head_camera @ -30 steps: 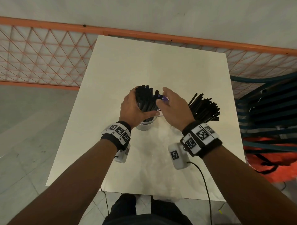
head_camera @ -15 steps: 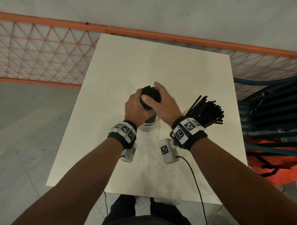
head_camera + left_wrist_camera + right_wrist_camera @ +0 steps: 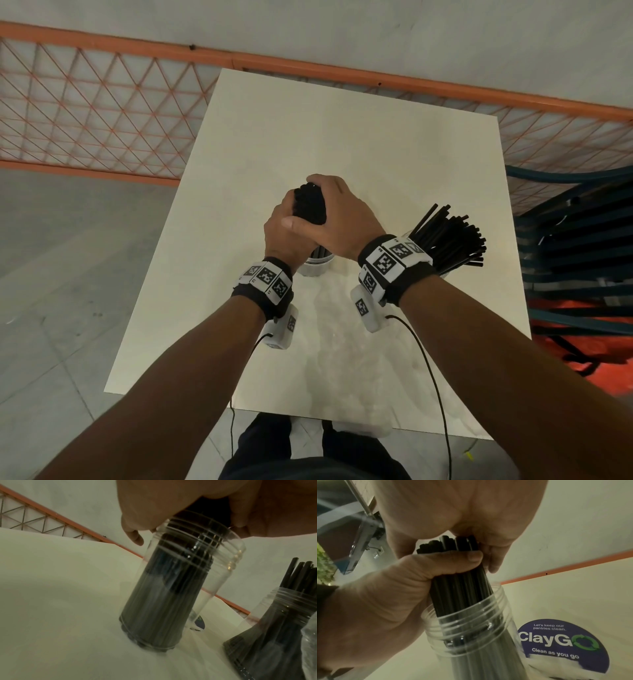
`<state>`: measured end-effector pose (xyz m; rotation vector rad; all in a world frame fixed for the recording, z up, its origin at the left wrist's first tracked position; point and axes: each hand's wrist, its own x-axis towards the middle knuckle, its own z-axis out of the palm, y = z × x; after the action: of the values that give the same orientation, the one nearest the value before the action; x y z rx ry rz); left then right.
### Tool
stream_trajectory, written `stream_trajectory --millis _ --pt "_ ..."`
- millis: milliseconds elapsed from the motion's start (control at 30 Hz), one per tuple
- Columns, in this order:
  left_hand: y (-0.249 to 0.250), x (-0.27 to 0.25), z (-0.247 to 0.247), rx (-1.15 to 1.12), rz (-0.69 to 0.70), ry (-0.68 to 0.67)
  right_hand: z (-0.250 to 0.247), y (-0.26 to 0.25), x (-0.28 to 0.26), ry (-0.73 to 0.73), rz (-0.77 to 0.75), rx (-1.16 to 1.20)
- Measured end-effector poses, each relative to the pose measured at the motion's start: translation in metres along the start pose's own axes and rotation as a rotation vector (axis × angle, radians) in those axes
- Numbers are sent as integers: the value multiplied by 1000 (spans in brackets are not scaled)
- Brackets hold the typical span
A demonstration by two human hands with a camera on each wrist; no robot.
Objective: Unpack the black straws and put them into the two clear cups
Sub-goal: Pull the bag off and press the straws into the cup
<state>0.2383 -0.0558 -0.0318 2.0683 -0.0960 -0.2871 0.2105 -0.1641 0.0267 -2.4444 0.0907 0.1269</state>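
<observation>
While both hands close round 1 bundle of black straws (image 3: 310,205), the bundle stands nearly upright in the left clear cup (image 3: 315,267), its long axis running from the cup's floor up into the palms. Left hand (image 3: 286,233) wraps the bundle just above the rim; in the right wrist view its thumb lies across the near side of the straws, fingers curled behind. Right hand (image 3: 337,219) sits over the top from the other side, its fingers (image 3: 320,180) curled over the straw ends, thumb crossing the left hand's knuckles. Both grip the straws, not the cup.

Left wrist view: lower ends of the straws look seated on the cup's floor, packed toward 1 wall, with a clear gap on the other side. Cup stands on the desk (image 3: 342,137) near its middle, a little toward the near edge.

Second clear cup (image 3: 274,622) stands toward the right edge of the desk, just beyond the right wrist, already holding a fanned spray of straws (image 3: 448,240) leaning right.

A round purple sticker (image 3: 563,646) lies flat on the desk just beside the left cup.

Judgement: with the axis vertical and the ends seated, the next move is straight release; letting go should let the bundle splay against the rim. Left hand is lower, nearer the cup.
</observation>
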Motion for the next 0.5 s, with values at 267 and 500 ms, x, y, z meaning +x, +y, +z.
stream_trajectory --millis 267,500 --pt "-3 4 7 -22 73 7 1 -7 9 -22 -129 -182" --pt "-5 5 5 34 102 26 9 -10 13 33 -142 -236"
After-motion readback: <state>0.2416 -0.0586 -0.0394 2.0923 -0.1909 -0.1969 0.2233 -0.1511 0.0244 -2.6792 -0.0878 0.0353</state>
